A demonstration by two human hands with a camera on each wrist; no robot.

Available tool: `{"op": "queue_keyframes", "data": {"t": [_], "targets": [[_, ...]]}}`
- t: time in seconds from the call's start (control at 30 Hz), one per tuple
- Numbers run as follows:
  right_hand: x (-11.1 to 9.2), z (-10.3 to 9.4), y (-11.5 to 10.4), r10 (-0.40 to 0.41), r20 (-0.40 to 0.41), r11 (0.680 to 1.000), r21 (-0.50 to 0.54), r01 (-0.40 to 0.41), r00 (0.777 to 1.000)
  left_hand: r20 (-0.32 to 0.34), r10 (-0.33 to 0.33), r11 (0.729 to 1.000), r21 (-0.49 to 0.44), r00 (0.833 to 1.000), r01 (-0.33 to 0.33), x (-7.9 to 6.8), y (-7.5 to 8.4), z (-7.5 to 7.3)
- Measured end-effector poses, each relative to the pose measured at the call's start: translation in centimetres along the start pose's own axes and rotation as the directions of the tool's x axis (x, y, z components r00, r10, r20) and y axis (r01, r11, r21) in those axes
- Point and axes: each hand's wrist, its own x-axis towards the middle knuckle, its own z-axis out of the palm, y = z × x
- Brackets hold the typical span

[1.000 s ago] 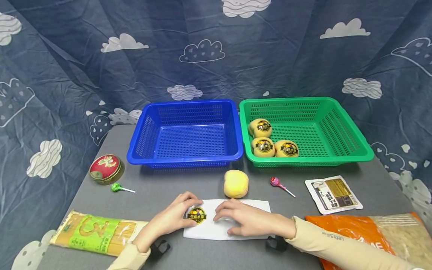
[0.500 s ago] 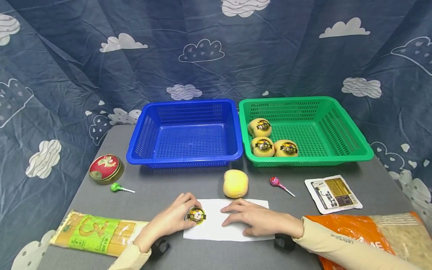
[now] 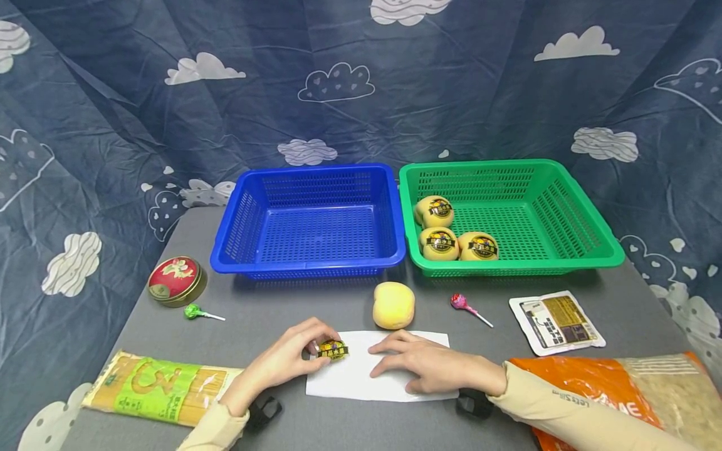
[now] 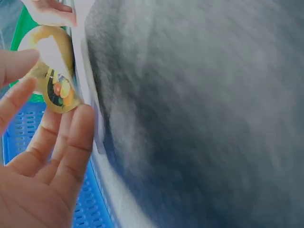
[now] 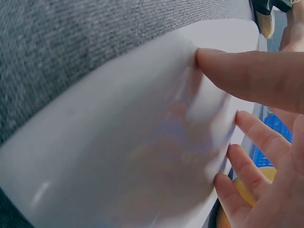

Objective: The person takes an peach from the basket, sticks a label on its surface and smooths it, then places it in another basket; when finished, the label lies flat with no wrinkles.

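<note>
My left hand [image 3: 296, 352] holds a round black-and-gold fruit sticker [image 3: 333, 350] by its edges at the left end of a white backing sheet [image 3: 366, 376]. In the left wrist view the sticker [image 4: 58, 92] is bent, its pale back partly showing, with fingertips [image 4: 84, 116] at its lower edge. My right hand [image 3: 431, 364] rests spread on the right part of the sheet; in the right wrist view its thumb and fingertips press the glossy white surface [image 5: 118, 128]. A yellow peach [image 3: 393, 305] without a sticker sits just behind the sheet.
Behind stand a blue basket [image 3: 309, 268] and a green basket [image 3: 519, 269] with three stickered peaches [image 3: 439, 244]. At left lie a red tin [image 3: 177, 279], green lollipop [image 3: 193, 311] and noodle pack [image 3: 158, 388]; at right, a pink lollipop [image 3: 459, 302], white pouch [image 3: 558, 322] and orange bag [image 3: 586, 382].
The right hand has slid right along the sheet, then stopped. The sticker, flat on the sheet earlier, is now lifted and bent in the left hand's fingers.
</note>
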Motion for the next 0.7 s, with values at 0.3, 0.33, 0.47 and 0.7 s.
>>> {"op": "queue_keyframes", "data": {"t": [0.3,0.33,0.47,0.7], "targets": [[0.0,0.0,0.0,0.002,-0.009,1.0,0.023,-0.002,1.0,0.0,-0.087,0.996,0.0,0.996,0.087,1.2,0.3,0.7],[0.0,-0.1,0.0,-0.002,-0.013,1.0,0.025,0.002,1.0,0.02,-0.094,0.995,0.023,0.995,0.094,1.3,0.5,0.8],[0.0,-0.1,0.0,-0.014,-0.022,1.0,0.026,0.015,1.0,0.094,-0.101,0.983,0.161,0.99,0.085,1.6,1.1,1.6],[0.0,-0.2,-0.1,-0.018,-0.022,0.999,0.029,0.019,1.0,0.104,-0.04,0.963,0.269,0.994,0.011,1.8,1.6,2.3]]}}
